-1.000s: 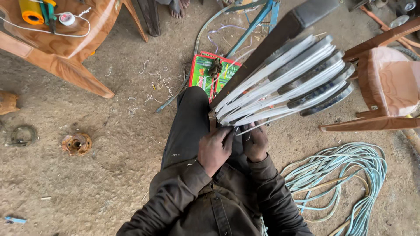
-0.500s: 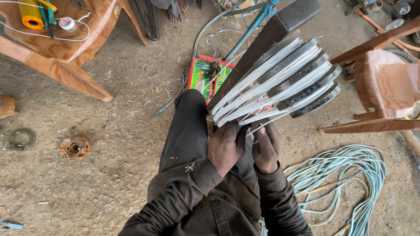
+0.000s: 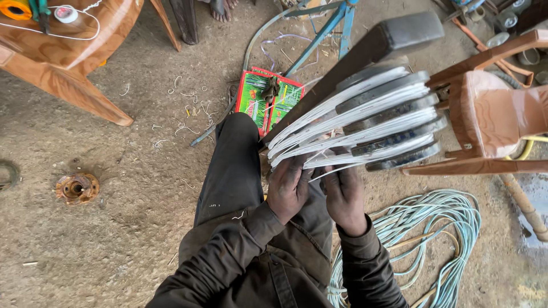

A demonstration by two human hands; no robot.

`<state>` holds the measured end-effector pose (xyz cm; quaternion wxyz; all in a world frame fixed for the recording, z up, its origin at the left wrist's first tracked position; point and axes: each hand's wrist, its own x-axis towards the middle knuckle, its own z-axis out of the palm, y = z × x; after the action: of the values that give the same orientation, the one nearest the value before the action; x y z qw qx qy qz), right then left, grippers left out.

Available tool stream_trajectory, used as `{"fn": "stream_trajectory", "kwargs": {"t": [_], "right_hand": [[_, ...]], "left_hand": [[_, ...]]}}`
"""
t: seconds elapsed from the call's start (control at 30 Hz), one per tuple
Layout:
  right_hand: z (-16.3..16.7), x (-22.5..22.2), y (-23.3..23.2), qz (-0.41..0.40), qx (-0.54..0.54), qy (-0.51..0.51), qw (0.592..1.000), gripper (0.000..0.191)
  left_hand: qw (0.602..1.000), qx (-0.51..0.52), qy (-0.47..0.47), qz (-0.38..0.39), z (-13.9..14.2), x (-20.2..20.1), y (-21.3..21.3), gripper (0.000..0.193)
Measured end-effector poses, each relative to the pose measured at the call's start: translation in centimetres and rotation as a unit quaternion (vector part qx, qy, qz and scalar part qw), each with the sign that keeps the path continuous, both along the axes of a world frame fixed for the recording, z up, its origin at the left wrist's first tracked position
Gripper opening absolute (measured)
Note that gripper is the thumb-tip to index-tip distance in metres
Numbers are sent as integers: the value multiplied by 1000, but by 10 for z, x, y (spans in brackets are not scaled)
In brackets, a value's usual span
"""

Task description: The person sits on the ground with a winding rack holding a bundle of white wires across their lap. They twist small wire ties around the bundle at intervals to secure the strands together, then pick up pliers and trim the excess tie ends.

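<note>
Your left hand [image 3: 289, 188] and right hand [image 3: 344, 195] sit side by side at the near end of the coil former [image 3: 365, 122], a dark stepped block with bands of pale wire lying in its grooves. It rests on your lap and rises tilted toward the far right. Both hands are curled at the point where the wire bands come together. The fingertips are hidden under the wires, so you cannot tell how firmly either hand grips or just what it pinches.

A flat red and green packet [image 3: 268, 98] lies on the floor just beyond your knee, far from you and left of the former. It is rectangular, with bright green panels edged in red, and a dark lump sits on its middle.

At the far left stands an orange-brown table [image 3: 74, 63], carrying a roll of white tape [image 3: 65, 13] and a yellow spool [image 3: 15, 8]. A brown plastic chair [image 3: 494, 117] stands at the right, touching the former's far end. Near right, a pale blue cable coil [image 3: 439, 239] lies on the ground. A rusty flange [image 3: 77, 188] sits at the left.

The floor is rough grey-brown concrete, strewn with short white wire clippings.
</note>
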<state>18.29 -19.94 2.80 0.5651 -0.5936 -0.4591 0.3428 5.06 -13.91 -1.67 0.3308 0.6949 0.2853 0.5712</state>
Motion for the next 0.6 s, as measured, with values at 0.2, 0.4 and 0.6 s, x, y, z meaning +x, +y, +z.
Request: {"fn": "stream_trajectory", "kwargs": {"t": [0.2,0.4,0.6], "right_hand": [[13,1,3,20,76,-67,995,8],[18,1,3,12,73,-175,982,9],[32,-10,12,47,78,-235,968,12]], "left_hand": [[999,-37,-17,-17,4,-13,-8,38],[982,-131,-66,-122,-4,-29,-12,32],[959,-196,-113,-169,-24,-36,-3,28]]}}
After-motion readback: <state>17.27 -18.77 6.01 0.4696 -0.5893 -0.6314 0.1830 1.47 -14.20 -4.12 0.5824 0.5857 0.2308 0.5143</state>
